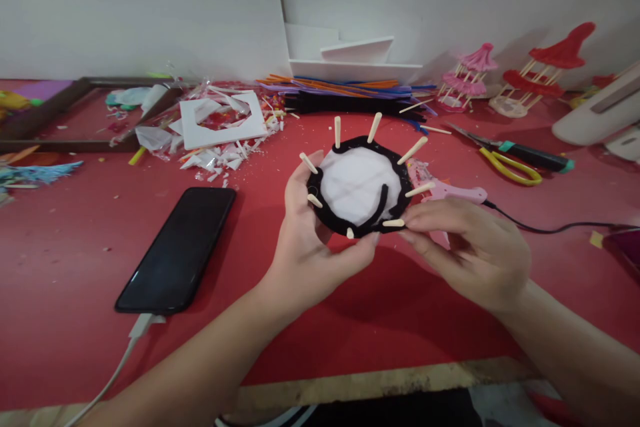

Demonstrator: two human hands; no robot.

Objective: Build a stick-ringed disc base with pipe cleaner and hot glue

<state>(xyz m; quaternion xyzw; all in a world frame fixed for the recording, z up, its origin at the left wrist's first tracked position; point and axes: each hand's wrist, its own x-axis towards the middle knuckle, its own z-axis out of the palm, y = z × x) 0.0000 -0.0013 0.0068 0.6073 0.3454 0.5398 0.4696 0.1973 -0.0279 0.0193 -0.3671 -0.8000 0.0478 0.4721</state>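
Observation:
Above the red table I hold a round white disc (353, 187) rimmed with fuzzy black pipe cleaner (333, 217). Several short wooden sticks (375, 128) stand up around its edge. One loose end of the pipe cleaner curls inward over the white face. My left hand (313, 233) is wrapped round the disc's left and near side, thumb along the front rim. At the near right edge, my right hand (465, 240) pinches the black pipe cleaner between thumb and fingers, beside a stick. A pink glue gun (457, 192) lies just behind that hand, partly hidden.
A black phone (177, 250) on a cable lies at left. Behind are white foam scraps (223, 120), a bundle of pipe cleaners (345, 103), and pink (467, 77) and red (545, 73) small towers. Yellow-handled pliers (510, 167) and a cutter (537, 155) lie at right.

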